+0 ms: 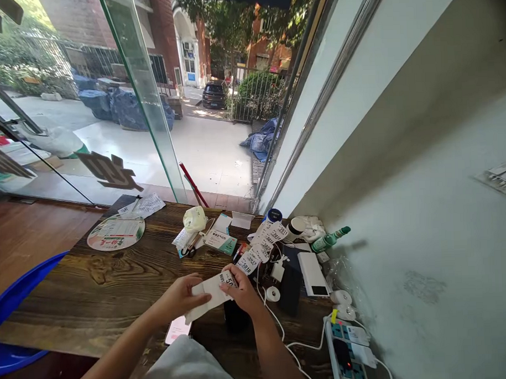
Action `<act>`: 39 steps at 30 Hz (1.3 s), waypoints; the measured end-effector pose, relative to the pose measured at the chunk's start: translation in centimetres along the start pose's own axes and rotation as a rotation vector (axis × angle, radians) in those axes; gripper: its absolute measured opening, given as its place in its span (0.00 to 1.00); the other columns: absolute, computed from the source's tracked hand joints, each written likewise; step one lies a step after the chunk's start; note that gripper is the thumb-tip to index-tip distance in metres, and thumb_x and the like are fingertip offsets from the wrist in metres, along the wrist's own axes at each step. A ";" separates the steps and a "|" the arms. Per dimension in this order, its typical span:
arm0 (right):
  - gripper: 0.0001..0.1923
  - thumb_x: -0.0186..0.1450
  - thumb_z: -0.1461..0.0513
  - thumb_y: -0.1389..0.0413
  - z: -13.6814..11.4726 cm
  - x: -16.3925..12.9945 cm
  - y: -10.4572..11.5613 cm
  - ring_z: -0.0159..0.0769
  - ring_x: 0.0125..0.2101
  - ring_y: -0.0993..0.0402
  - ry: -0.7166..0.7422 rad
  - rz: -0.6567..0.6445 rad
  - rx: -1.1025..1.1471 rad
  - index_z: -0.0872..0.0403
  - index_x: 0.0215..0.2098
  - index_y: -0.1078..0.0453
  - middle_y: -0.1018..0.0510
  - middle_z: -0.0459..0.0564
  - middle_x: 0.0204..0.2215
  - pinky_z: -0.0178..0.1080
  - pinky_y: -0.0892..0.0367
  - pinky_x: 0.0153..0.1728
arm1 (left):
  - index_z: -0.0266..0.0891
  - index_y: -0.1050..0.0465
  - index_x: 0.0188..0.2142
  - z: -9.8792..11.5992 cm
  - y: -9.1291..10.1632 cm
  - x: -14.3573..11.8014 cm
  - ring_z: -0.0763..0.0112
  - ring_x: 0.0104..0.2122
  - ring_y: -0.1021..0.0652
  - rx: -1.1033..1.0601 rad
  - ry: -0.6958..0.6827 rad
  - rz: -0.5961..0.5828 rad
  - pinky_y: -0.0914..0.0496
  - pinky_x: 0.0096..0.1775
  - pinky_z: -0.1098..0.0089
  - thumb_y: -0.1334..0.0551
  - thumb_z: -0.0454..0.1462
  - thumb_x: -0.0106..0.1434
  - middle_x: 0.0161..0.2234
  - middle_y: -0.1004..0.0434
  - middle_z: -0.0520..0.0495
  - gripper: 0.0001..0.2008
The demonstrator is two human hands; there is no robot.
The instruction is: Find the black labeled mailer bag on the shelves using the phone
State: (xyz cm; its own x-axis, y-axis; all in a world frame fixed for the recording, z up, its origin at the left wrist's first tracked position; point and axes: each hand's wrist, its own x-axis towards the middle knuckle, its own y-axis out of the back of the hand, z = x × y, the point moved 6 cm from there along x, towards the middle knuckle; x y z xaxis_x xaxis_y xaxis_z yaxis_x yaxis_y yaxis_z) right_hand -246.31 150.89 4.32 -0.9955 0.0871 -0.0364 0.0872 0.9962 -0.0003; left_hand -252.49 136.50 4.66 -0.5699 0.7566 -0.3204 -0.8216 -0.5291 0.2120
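Left hand [180, 296] and right hand [240, 289] both pinch one white label strip [210, 293] above the wooden table [115, 283].
Label pile [261, 244] at 1 o'clock, charger cable [278, 321] at 4, phone [177, 328] at 7, round card [115, 233] at 10.

**What lies where on your table**

Your left hand [180, 297] and right hand [242, 292] meet at the near middle of the table [115, 283], a paper label [210, 293] between them. Far left lies a round fan [115, 233]. Beyond your hands sits a strip of labels [261, 245]; right of it lies a bottle [329, 240]. Near right, a power strip [348, 357] lies against the wall [425, 250].
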 end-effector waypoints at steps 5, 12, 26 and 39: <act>0.11 0.59 0.53 0.43 -0.5 -1.5 -1.6 0.31 0.25 0.43 -0.028 0.022 0.033 0.50 0.32 0.37 0.40 0.40 0.23 0.33 0.42 0.26 | 0.37 0.24 0.32 0.8 0.2 -0.8 0.66 0.34 0.28 -0.027 -0.120 -0.011 0.34 0.36 0.71 0.37 0.52 0.58 0.33 0.26 0.45 0.19; 0.16 0.64 0.49 0.46 -1.5 -2.2 -2.8 0.31 0.25 0.43 -0.013 0.032 -0.076 0.53 0.28 0.34 0.38 0.41 0.23 0.34 0.45 0.28 | 0.37 0.31 0.27 1.0 -0.2 -0.2 0.73 0.25 0.38 0.006 -0.088 -0.055 0.44 0.27 0.73 0.42 0.57 0.58 0.23 0.36 0.53 0.24; 0.19 0.69 0.49 0.53 -3.2 -3.5 -4.0 0.32 0.24 0.44 0.135 0.147 -0.216 0.51 0.27 0.36 0.40 0.41 0.21 0.36 0.47 0.28 | 0.39 0.38 0.22 -0.2 -2.1 -0.2 0.78 0.20 0.43 -0.393 0.031 -0.131 0.47 0.25 0.73 0.35 0.65 0.44 0.19 0.43 0.57 0.32; 0.25 0.64 0.39 0.53 2.4 -4.7 3.4 0.32 0.15 0.51 -0.035 0.572 -0.164 0.47 0.22 0.44 0.48 0.38 0.15 0.37 0.49 0.18 | 0.41 0.37 0.19 -6.0 10.8 -0.2 0.71 0.21 0.38 0.004 0.042 0.707 0.47 0.24 0.72 0.41 0.56 0.53 0.17 0.40 0.53 0.22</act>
State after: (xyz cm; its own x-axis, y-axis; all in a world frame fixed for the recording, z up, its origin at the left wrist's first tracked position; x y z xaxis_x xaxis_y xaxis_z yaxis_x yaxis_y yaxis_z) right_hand -241.25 153.84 2.06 -0.7903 0.6125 -0.0183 0.5995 0.7790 0.1835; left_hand -261.20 128.32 1.49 -0.9662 0.2166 -0.1398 -0.2547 -0.8867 0.3858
